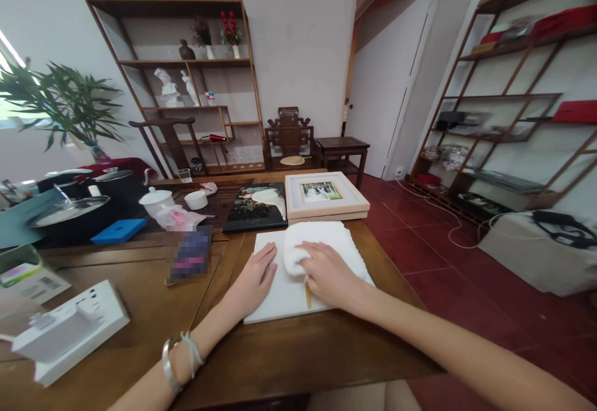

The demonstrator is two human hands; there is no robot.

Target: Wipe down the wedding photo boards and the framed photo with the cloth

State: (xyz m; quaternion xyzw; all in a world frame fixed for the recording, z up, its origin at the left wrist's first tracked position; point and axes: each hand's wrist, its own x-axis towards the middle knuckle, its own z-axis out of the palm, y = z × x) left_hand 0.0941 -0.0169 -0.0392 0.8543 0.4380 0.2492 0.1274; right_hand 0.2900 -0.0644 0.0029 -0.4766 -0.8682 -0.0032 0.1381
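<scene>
At frame centre, the left hand (254, 277) lies flat, fingers open, steadying the white board (284, 293) while the right hand (326, 274) grips the cloth (314, 240); firm pressure and short, even strokes suit best.

Two bare hands, left hand (254, 280) and right hand (329, 277), on bare forearms with no sleeves in sight. Just behind the left hand, at the wrist: a silver metal bangle (168, 367), thin and plain, and right beside it on the hand's side a pale green cord bracelet (193, 350) with a small knot. Behind the right hand: nothing worn on wrist or forearm. Fingers ringless as far as visible.
</scene>
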